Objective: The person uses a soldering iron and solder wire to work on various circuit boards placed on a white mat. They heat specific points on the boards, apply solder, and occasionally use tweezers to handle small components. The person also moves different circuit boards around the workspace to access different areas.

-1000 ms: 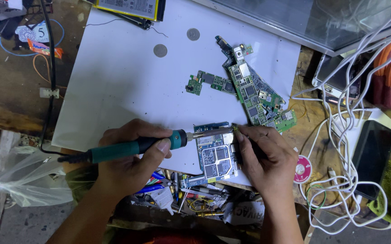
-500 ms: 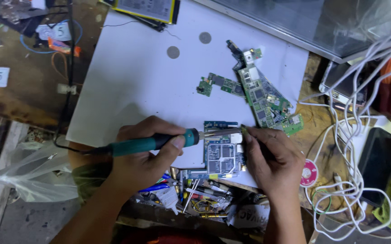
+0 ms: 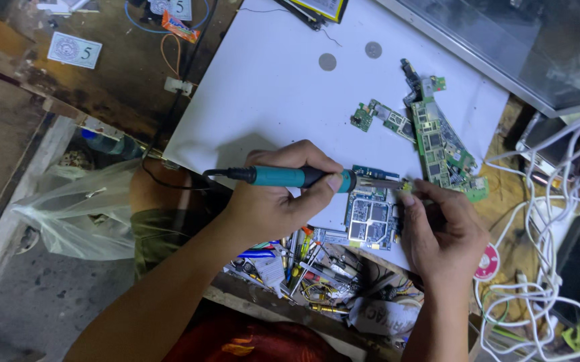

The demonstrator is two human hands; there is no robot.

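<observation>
My left hand [image 3: 273,201] grips a teal-handled soldering iron [image 3: 290,177], held level, its metal tip reaching right to the top right corner of a blue circuit board [image 3: 370,216]. My right hand [image 3: 441,231] rests on the right edge of that board, its fingertips pinched close to the iron's tip; whether they hold something small I cannot tell. The board lies on the near edge of a white work sheet [image 3: 270,87]. Further back on the sheet lie a long green circuit board [image 3: 441,144] and a smaller green board piece [image 3: 380,119].
Two grey coins [image 3: 328,62] lie on the sheet's far part. A tray of small tools and wires [image 3: 317,265] sits below my hands. White cables [image 3: 545,268] tangle at the right. A clear plastic bag [image 3: 78,214] hangs at the left. A glass panel [image 3: 524,40] lies top right.
The view has shifted, so everything sits further right in the picture. My hands stay on the blue board, with the iron's tip still at its top right corner.
</observation>
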